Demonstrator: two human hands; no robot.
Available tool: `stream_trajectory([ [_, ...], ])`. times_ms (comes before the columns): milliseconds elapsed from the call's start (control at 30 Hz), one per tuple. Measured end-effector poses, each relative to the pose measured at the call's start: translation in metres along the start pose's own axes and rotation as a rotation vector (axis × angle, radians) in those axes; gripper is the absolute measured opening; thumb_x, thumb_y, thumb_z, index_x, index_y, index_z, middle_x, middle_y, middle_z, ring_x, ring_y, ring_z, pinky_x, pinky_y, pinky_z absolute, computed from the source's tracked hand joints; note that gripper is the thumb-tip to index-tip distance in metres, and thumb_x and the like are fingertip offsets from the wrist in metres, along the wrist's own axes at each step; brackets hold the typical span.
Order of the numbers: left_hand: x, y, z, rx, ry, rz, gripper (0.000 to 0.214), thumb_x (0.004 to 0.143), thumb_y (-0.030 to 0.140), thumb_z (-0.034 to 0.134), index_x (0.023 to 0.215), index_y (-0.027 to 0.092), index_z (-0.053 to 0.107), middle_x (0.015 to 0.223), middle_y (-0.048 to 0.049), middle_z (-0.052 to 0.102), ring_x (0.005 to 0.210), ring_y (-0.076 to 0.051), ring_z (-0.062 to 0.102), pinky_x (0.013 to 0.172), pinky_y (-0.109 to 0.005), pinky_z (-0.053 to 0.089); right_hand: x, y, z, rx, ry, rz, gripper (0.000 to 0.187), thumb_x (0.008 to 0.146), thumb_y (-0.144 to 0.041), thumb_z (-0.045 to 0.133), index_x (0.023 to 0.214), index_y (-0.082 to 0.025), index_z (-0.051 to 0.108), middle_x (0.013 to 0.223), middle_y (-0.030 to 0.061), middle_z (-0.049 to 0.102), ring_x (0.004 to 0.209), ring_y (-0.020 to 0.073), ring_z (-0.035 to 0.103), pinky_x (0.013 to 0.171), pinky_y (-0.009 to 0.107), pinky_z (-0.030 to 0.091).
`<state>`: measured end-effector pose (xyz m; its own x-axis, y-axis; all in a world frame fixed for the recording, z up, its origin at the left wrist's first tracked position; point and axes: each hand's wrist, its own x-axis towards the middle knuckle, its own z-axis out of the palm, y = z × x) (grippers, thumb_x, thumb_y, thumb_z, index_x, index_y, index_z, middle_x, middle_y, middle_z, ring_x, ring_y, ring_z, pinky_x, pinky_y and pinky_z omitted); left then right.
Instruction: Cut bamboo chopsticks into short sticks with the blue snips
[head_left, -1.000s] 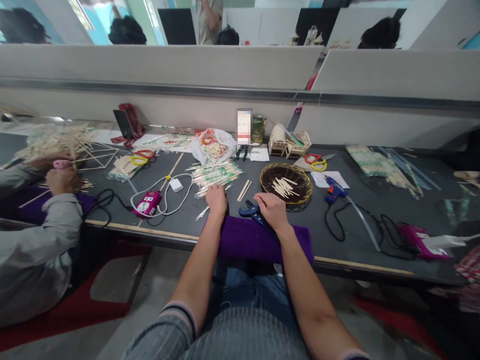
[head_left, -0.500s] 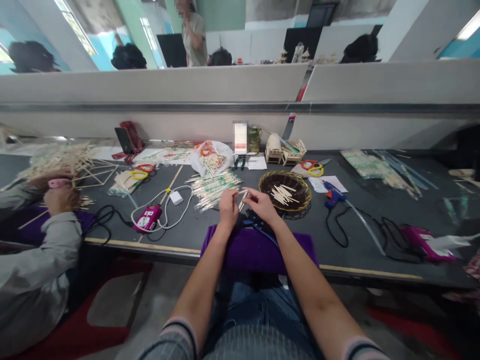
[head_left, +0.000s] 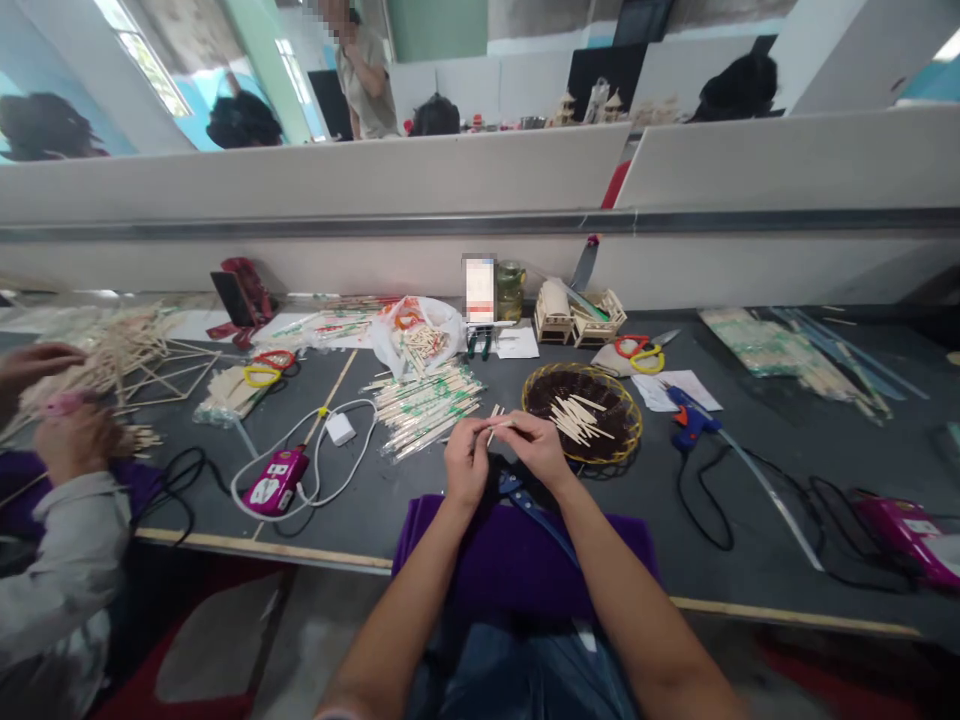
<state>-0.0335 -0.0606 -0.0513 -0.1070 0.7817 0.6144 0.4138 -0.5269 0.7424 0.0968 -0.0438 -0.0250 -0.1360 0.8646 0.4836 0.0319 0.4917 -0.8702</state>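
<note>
My left hand (head_left: 465, 462) and my right hand (head_left: 537, 447) meet just above the near table edge, both pinched on one thin wooden stick (head_left: 501, 425) held crosswise between them. Under my hands lie blue-handled cutters (head_left: 525, 497) on a purple cloth (head_left: 517, 548). A round wire basket (head_left: 627, 410) with several short cut sticks stands just right of my right hand. A heap of wrapped chopsticks (head_left: 424, 396) lies just left of my hands. Two loose sticks (head_left: 495, 412) rest behind my fingers.
A co-worker's hands (head_left: 64, 430) work on a stick frame at the far left. A pink power strip (head_left: 271, 487) with white cable, yellow scissors (head_left: 262, 372), a blue glue gun (head_left: 690, 420), small wooden models (head_left: 577, 308) and a plastic bag (head_left: 420, 325) lie on the dark table (head_left: 750, 470).
My hands left the table and the cutters, came together and took up a stick between them. The view has tilted and shifted slightly left.
</note>
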Motion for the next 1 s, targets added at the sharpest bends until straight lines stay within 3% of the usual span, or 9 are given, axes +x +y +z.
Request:
stream_trajectory([
  [233,-0.007,0.018,-0.006,-0.079,-0.055,-0.184,0.018,0.092,0.019,0.048,0.098,0.021,0.065,0.099,-0.0054,0.066,0.098,-0.017,0.060,0.092,-0.034,0.046,-0.004,-0.009,0.000,-0.048,0.029,0.015,0.013,0.085,-0.023,0.063,0.091,-0.022,0.076,0.075,0.0024,0.070,0.065,0.0120,0.061,0.061,0.024,0.048],
  [333,-0.010,0.017,-0.009,-0.067,-0.031,-0.230,0.016,0.091,0.017,0.051,0.098,0.022,0.065,0.104,-0.0043,0.066,0.106,-0.017,0.060,0.110,-0.042,0.033,-0.005,-0.007,0.002,-0.024,0.014,0.024,0.015,0.085,-0.018,0.064,0.094,-0.022,0.075,0.076,0.0028,0.070,0.068,0.0119,0.063,0.062,0.023,0.050],
  [467,-0.011,0.014,-0.010,-0.051,-0.038,-0.265,0.017,0.090,0.016,0.051,0.098,0.022,0.065,0.107,-0.0041,0.066,0.115,-0.019,0.058,0.117,-0.049,0.019,-0.005,-0.004,0.002,0.000,0.004,0.026,0.019,0.084,-0.015,0.064,0.098,-0.023,0.075,0.078,0.0030,0.070,0.069,0.0115,0.063,0.061,0.022,0.050],
  [633,-0.010,0.009,-0.011,-0.012,-0.068,-0.205,0.020,0.090,0.014,0.049,0.098,0.023,0.064,0.102,-0.0033,0.068,0.112,-0.019,0.061,0.116,-0.050,0.024,-0.004,-0.009,0.006,-0.038,-0.003,-0.012,0.020,0.086,-0.017,0.062,0.101,-0.023,0.074,0.081,0.0033,0.070,0.069,0.0120,0.063,0.063,0.023,0.050],
  [833,-0.006,-0.012,-0.015,0.171,-0.007,0.042,0.020,0.088,0.016,0.051,0.099,0.024,0.065,0.094,-0.0030,0.071,0.099,-0.019,0.065,0.105,-0.045,0.042,-0.005,-0.008,0.014,-0.107,-0.048,-0.005,0.023,0.090,-0.025,0.055,0.104,-0.026,0.073,0.085,0.0051,0.071,0.076,0.0164,0.064,0.071,0.028,0.052],
  [1000,0.002,-0.020,-0.011,0.282,0.004,0.054,0.018,0.089,0.023,0.050,0.094,0.021,0.067,0.095,-0.0074,0.072,0.094,-0.019,0.066,0.088,-0.037,0.052,-0.004,0.009,0.013,-0.061,-0.028,0.025,0.022,0.090,-0.029,0.056,0.102,-0.026,0.074,0.087,0.0054,0.071,0.080,0.0170,0.065,0.074,0.028,0.053],
])
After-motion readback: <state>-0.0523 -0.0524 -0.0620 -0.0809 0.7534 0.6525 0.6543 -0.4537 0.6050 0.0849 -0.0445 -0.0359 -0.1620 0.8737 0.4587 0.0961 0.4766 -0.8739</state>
